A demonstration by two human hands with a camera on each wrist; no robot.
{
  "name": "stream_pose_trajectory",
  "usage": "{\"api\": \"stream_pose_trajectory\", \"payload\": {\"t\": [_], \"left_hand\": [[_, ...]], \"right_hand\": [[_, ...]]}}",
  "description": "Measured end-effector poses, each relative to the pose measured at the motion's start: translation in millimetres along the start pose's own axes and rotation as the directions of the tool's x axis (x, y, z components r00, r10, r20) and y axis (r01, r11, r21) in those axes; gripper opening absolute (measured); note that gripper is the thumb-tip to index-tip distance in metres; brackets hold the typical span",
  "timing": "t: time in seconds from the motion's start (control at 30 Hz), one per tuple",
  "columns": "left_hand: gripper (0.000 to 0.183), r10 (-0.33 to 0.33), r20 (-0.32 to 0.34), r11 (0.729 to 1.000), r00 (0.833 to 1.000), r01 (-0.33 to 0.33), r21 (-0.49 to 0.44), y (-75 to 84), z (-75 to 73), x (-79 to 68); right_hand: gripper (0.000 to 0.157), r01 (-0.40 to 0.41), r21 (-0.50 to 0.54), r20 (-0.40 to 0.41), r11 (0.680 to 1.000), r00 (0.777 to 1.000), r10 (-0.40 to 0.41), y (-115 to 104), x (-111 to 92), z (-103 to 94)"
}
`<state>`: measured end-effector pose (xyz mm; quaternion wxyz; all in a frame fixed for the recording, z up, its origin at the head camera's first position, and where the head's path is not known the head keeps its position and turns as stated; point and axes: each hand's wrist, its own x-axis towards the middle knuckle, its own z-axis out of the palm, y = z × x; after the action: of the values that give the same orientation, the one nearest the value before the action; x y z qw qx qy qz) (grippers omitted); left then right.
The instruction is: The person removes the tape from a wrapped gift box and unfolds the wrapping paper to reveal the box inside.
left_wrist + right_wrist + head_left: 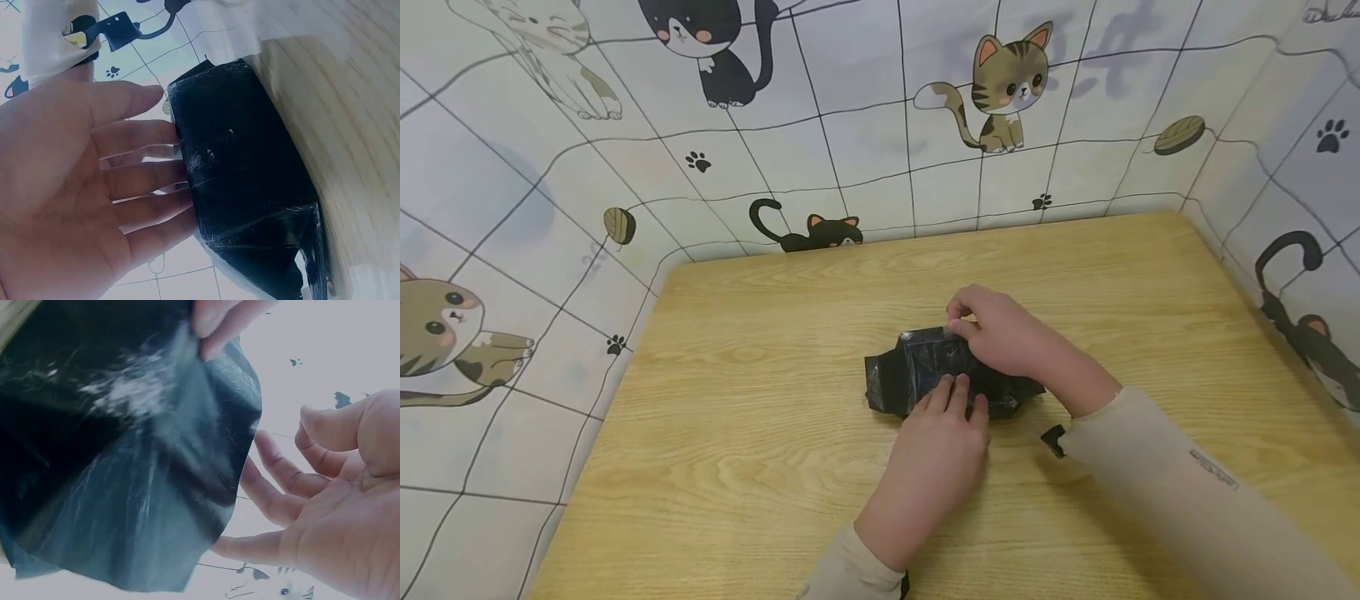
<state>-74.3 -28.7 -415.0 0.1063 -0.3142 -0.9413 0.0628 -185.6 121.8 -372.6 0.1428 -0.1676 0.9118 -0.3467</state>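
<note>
A black plastic-wrapped package (932,358) lies on the table, with shiny creased wrapping and folded flaps at its ends. My left hand (942,446) rests its spread fingertips on the package's near side. In the left wrist view the fingers of that left hand (100,181) are nearly straight against the wrapped package (244,162). At the far edge, my right hand (1006,335) pinches what looks like a small piece of clear tape (951,332) between thumb and index finger. The right wrist view shows the right hand (337,462) beside a loose black flap; its pinch is not clear there.
The package lies near the middle of a light wooden table (737,433). Behind and at both sides stands a white sheet (865,158) printed with cats and grid lines. A small black clip-like piece (1055,440) sticks out from the right sleeve.
</note>
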Motion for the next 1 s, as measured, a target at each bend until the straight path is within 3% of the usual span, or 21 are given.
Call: {"api": "stream_pose_trajectory", "payload": {"t": [0.23,0.33,0.43,0.5,0.6,0.67,0.73,0.8,0.9,1.0], "left_hand": [[0.036,-0.003,-0.030,0.988,1.000,-0.002,-0.152,-7.3,5.4,-6.1],[0.038,-0.016,-0.057,0.957,0.998,-0.001,-0.289,-13.0,4.6,-9.1],[0.035,-0.040,-0.131,0.920,0.991,-0.015,-0.393,-20.9,2.4,-11.7],[0.029,-0.052,-0.214,0.915,0.975,-0.039,-0.402,-27.1,-0.3,-13.2],[0.020,-0.073,-0.347,0.924,0.935,-0.068,-0.377,-38.3,-6.7,-14.6],[0.016,-0.097,-0.404,0.929,0.910,-0.064,-0.365,-47.6,-13.7,-16.1],[0.014,-0.126,-0.421,0.927,0.898,-0.045,-0.373,-58.6,-21.2,-18.2],[0.014,-0.149,-0.394,0.921,0.907,-0.018,-0.389,-70.3,-28.1,-20.7],[0.022,-0.149,-0.302,0.913,0.941,0.014,-0.407,-85.0,-35.7,-24.2],[0.035,-0.122,-0.218,0.915,0.968,0.024,-0.403,-92.0,-39.5,-25.8]], "right_hand": [[0.009,0.012,0.016,-0.037,1.000,0.999,-0.011,-8.9,-21.9,-3.3],[0.008,0.017,0.009,-0.048,1.000,0.999,-0.017,-10.9,-29.4,-3.4],[0.007,0.027,0.001,-0.059,1.000,0.998,-0.027,-12.7,-35.9,-4.0],[0.006,0.041,-0.005,-0.073,0.999,0.996,-0.042,-14.5,-40.4,-5.0],[0.004,0.070,-0.006,-0.100,0.998,0.993,-0.070,-17.6,-47.6,-6.5],[0.005,0.088,-0.002,-0.112,0.996,0.990,-0.087,-20.2,-53.5,-8.0],[0.006,0.102,-0.003,-0.121,0.995,0.987,-0.102,-22.5,-60.1,-9.5],[0.007,0.115,-0.013,-0.132,0.993,0.984,-0.116,-24.7,-66.9,-11.4],[0.007,0.151,-0.060,-0.152,0.987,0.976,-0.159,-27.6,-76.8,-14.0],[0.008,0.223,-0.139,-0.176,0.965,0.953,-0.246,-30.2,-85.9,-15.6]]}}
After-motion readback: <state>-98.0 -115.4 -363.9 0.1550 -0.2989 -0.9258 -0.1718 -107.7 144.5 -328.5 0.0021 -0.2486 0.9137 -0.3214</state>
